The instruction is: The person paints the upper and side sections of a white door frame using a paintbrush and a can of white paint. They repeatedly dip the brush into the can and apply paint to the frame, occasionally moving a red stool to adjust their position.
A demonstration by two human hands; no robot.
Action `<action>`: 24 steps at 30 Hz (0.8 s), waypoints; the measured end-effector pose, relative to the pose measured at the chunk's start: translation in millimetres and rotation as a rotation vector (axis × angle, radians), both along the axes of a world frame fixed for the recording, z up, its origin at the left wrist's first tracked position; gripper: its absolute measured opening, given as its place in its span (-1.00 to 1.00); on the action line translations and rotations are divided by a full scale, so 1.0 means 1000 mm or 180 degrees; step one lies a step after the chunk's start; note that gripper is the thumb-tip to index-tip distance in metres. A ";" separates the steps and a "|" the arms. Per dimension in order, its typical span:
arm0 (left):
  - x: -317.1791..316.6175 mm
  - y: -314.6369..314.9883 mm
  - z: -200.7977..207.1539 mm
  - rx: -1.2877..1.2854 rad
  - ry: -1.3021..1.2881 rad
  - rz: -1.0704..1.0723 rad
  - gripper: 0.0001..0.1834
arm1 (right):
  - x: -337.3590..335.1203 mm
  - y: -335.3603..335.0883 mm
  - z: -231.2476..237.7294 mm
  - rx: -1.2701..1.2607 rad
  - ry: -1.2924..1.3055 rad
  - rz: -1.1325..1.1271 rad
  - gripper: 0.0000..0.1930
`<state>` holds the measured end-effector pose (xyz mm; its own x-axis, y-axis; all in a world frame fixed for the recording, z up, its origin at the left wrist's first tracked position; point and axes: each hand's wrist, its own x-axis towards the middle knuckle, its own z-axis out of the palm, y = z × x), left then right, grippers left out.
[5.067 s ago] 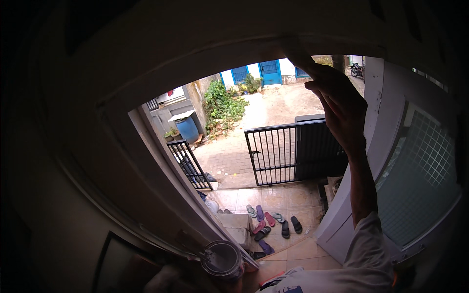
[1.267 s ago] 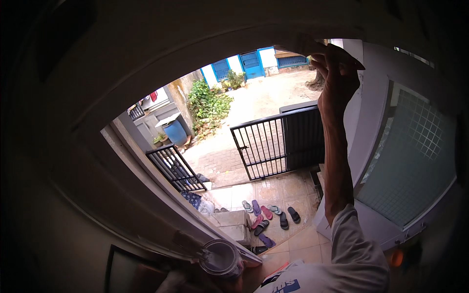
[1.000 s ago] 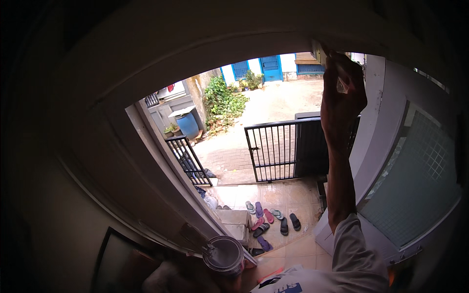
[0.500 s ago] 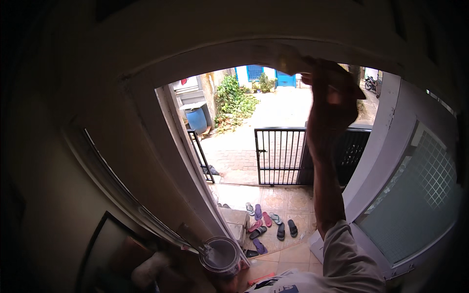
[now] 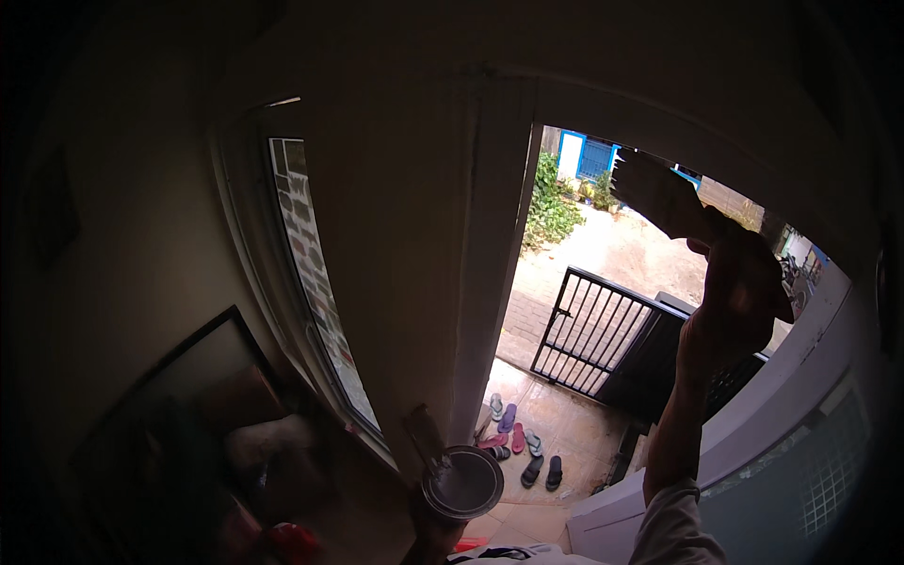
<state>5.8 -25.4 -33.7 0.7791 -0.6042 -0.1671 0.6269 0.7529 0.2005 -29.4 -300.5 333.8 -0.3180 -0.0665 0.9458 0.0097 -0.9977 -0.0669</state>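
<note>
Presently, before me, the raised right hand (image 5: 744,290) is gripping a flat brush (image 5: 664,200) near the top of the door frame (image 5: 501,217), while the left hand (image 5: 437,529), dim in shadow, is holding an open can (image 5: 459,516) where greyish paint (image 5: 468,485) is sitting and a second tool (image 5: 425,435) is leaning.

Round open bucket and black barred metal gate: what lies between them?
In the head view, a cluster of pink, purple, grey and black sandals lies on tan floor tiles between the bucket and the gate.

The pale tiled floor (image 5: 595,443) bears a loose cluster of sandals (image 5: 554,473) in grey, purple, pink and black.
</note>
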 end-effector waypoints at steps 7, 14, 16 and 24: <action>0.009 0.033 -0.007 -0.0433 0.0612 0.0408 -0.33 | 0.035 0.035 0.015 -0.0411 0.0222 0.0147 -0.71; 0.021 0.048 0.029 0.0505 0.1687 0.0665 -0.44 | 0.058 0.059 0.050 -0.1093 0.0432 -0.0378 -0.77; 0.026 0.027 -0.074 0.0439 0.0435 0.0283 -0.43 | 0.027 0.070 0.068 -0.1266 0.0342 -0.1074 -0.81; 0.050 0.060 -0.061 0.0965 0.0232 0.0926 -0.43 | 0.071 0.068 0.047 -0.0904 0.0488 -0.0859 -0.72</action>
